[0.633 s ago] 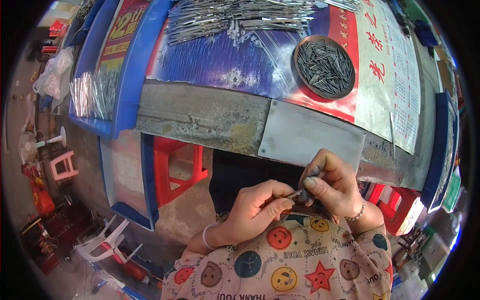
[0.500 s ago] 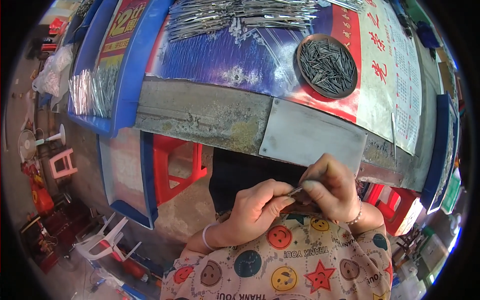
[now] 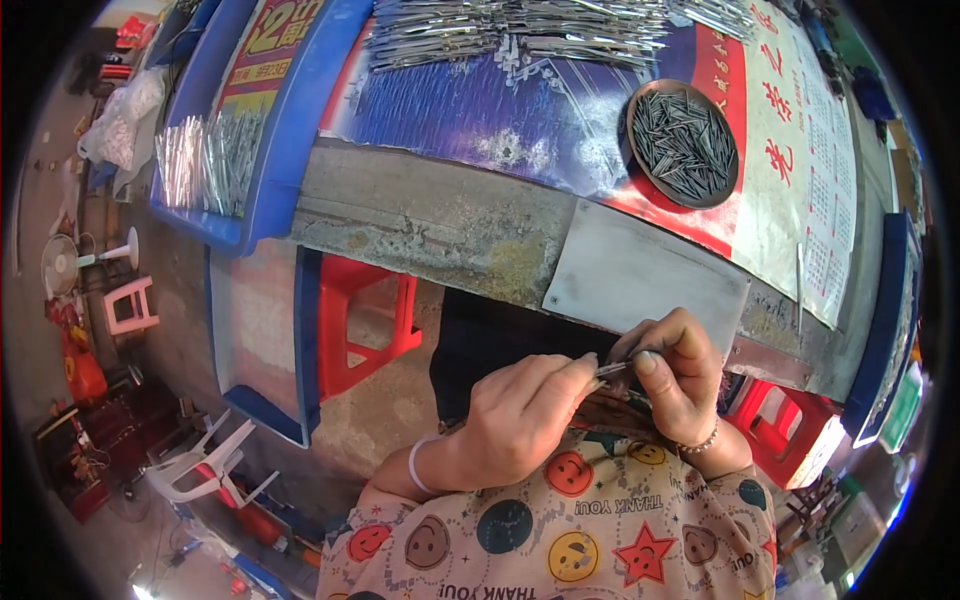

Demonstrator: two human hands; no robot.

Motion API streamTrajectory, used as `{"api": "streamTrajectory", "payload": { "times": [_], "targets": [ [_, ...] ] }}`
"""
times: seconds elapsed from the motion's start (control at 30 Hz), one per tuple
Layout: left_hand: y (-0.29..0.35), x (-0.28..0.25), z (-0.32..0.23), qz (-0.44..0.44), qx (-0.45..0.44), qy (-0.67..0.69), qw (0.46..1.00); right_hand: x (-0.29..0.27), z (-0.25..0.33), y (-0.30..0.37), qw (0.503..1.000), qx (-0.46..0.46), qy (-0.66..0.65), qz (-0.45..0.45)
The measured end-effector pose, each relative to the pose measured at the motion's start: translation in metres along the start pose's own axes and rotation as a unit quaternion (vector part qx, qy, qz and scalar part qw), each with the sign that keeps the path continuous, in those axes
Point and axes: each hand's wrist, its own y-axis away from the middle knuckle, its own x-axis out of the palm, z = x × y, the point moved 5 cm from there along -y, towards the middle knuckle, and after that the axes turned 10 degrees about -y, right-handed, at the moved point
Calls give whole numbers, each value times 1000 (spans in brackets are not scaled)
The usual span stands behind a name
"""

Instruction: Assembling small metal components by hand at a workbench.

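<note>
In front of my apron, just off the table's near edge, my two hands work close together. My left hand [image 3: 530, 405] is closed in a pinch around a slim metal piece [image 3: 610, 370] that sticks out past the fingertips. My right hand [image 3: 680, 385] pinches at the other end of this piece, thumb against bent fingers. Whether the right fingers hold a separate small part cannot be made out. Beyond the hands, a round brown bowl [image 3: 728, 185] full of small dark pointed metal pins [image 3: 683, 145] rests on the table.
Rows of long slim metal pieces [image 3: 580, 30] lie at the table's far side. A blue bin [image 3: 290, 150] with upright metal pieces [image 3: 205, 170] stands at left. A pale metal plate [image 3: 645, 270] is fixed along the near edge. Red stools [image 3: 365, 325] stand below.
My left hand has turned, with its fingertips now pointing up and right. The slim metal piece shows more between the hands. The table has shifted slightly rightward in the view.
</note>
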Motion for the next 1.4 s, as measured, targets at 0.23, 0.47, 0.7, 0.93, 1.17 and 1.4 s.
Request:
{"api": "streamTrajectory", "payload": {
  "times": [0.23, 0.47, 0.7, 0.93, 1.17, 1.4],
  "targets": [
    [5, -2, -2, 1, 6, -33, 999, 4, -5, 0, 996, -10, 91, 20],
    [5, -8, 6, 13, 2, -48, 999, 11, -15, -5, 998, 22, 60, -8],
    [5, -29, 19, 30, -76, -10, 997, 22, -24, -13, 997, 81, 5, -1],
    [-14, -132, 70, -128, -127, -200, 963, 15, -16, -7, 998, 20, 51, -8],
    [-57, -238, 204, -92, -267, -397, 873, 23, -13, -8, 998, 10, 59, -10],
    [-72, -243, 281, 60, -377, -474, 794, 22, -9, -5, 972, -5, 230, 42]
  ]
}}
